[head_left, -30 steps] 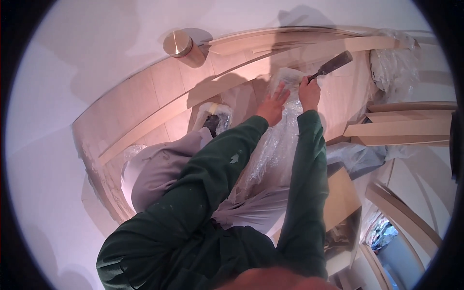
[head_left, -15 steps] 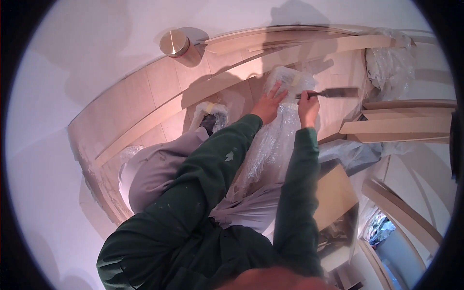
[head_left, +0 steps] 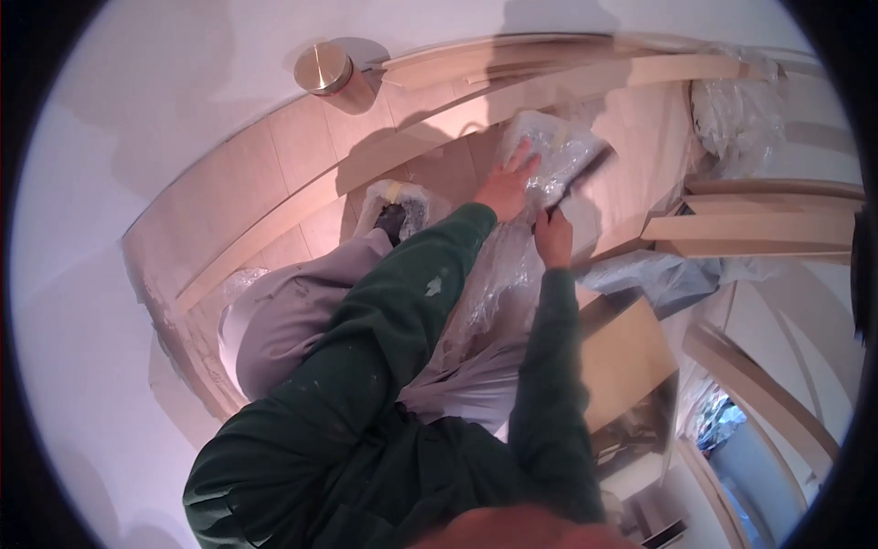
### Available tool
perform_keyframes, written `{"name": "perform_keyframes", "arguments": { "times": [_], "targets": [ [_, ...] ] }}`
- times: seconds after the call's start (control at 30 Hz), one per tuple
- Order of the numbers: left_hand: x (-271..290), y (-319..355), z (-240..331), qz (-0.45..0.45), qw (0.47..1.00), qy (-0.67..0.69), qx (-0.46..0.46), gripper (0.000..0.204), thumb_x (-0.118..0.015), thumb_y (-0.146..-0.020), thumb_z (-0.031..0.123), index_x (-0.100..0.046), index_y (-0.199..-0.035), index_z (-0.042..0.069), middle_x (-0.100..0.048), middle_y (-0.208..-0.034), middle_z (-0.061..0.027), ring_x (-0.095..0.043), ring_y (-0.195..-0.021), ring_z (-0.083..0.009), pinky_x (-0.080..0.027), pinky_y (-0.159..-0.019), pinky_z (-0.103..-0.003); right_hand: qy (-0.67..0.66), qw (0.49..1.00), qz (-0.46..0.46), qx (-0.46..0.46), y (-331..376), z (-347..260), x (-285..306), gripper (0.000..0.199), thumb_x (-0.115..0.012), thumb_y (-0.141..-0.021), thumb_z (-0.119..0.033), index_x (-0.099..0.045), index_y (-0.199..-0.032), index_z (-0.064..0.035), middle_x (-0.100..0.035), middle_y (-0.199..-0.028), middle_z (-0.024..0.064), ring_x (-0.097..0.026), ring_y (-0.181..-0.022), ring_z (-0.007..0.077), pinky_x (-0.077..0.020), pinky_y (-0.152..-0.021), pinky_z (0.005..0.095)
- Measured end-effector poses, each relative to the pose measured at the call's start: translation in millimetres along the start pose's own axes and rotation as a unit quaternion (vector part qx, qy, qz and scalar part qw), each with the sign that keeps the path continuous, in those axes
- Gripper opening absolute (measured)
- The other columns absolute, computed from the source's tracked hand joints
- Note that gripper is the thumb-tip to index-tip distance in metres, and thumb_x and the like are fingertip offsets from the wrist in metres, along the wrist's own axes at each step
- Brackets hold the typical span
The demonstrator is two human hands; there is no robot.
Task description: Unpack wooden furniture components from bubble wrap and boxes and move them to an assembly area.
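A bundle of clear plastic wrap with a yellowish strip lies on the wooden floor in front of me; what it covers I cannot make out. My left hand rests on its near left side, fingers spread. In my closed right hand is the handle of a flat-bladed tool. Its dark blade lies along the bundle's right edge, slanting up and to the right. A long crumpled stretch of clear plastic trails from the bundle toward my lap.
A brass-topped cylinder stands at the far left. Long pale wooden strips curve across the floor. Plastic surrounds a dark shoe left of my hands. A cardboard box, more boards and a plastic heap are on the right.
My right hand has moved down and left, and the tool has swung from pointing right to slanting along the plastic bundle's edge. My left hand stays on the bundle.
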State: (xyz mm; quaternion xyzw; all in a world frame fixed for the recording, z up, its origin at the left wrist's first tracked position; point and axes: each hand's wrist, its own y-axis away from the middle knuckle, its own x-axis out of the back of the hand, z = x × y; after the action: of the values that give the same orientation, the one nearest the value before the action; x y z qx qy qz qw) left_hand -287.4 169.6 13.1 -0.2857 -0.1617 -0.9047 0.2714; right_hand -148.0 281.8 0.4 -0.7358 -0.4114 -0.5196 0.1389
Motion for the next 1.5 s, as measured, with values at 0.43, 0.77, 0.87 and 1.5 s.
{"name": "perform_keyframes", "arguments": {
  "times": [0.43, 0.77, 0.87, 1.5],
  "targets": [
    [-5.5, -6.7, -8.6, 0.013, 1.000, -0.007, -0.023, 0.066, -0.051, -0.082, 0.001, -0.037, -0.146, 0.011, -0.010, -0.159, -0.0175, -0.041, -0.133, -0.0378, -0.039, -0.106, -0.045, -0.025, 0.997, 0.063, -0.045, -31.9, -28.7, 4.0, 0.031, -0.053, -0.091, -0.028, -0.065, -0.094, 0.0005, -0.065, -0.089, 0.0291, -0.062, -0.088, 0.0459, -0.0477, -0.077, 0.0528],
    [3.3, -2.1, 10.8, -0.039, 0.998, 0.014, 0.048, 0.076, -0.057, -0.082, 0.015, -0.027, -0.151, 0.017, 0.002, -0.162, -0.0064, -0.029, -0.136, -0.0488, -0.033, -0.111, -0.051, -0.187, 0.957, 0.000, -0.221, 4.1, 81.3, 25.7, 0.032, -0.057, -0.091, -0.030, -0.061, -0.084, 0.0008, -0.061, -0.064, 0.0078, -0.060, -0.058, 0.0215, -0.0484, -0.057, 0.0382],
    [5.4, -1.7, 38.7, -0.077, 0.994, -0.006, 0.078, 0.087, -0.065, -0.077, 0.022, -0.022, -0.153, 0.019, 0.005, -0.162, -0.0028, -0.028, -0.134, -0.0528, -0.038, -0.108, -0.052, 0.034, 0.986, -0.044, -0.155, 28.9, 132.3, 18.5, 0.032, -0.060, -0.087, -0.030, -0.062, -0.090, 0.0015, -0.065, -0.077, 0.0130, -0.064, -0.075, 0.0298, -0.0503, -0.071, 0.0422],
    [5.2, 6.5, 29.3, 0.023, 0.988, -0.132, 0.081, 0.068, -0.064, -0.073, 0.019, -0.045, -0.138, 0.016, -0.021, -0.157, -0.0120, -0.043, -0.122, -0.0440, -0.033, -0.108, -0.052, 0.163, 0.977, 0.068, -0.118, -44.6, 28.1, 83.8, 0.019, -0.056, -0.088, -0.027, -0.059, -0.099, -0.0120, -0.068, -0.089, 0.0183, -0.066, -0.082, 0.0410, -0.0518, -0.072, 0.0506]
  ]
}}
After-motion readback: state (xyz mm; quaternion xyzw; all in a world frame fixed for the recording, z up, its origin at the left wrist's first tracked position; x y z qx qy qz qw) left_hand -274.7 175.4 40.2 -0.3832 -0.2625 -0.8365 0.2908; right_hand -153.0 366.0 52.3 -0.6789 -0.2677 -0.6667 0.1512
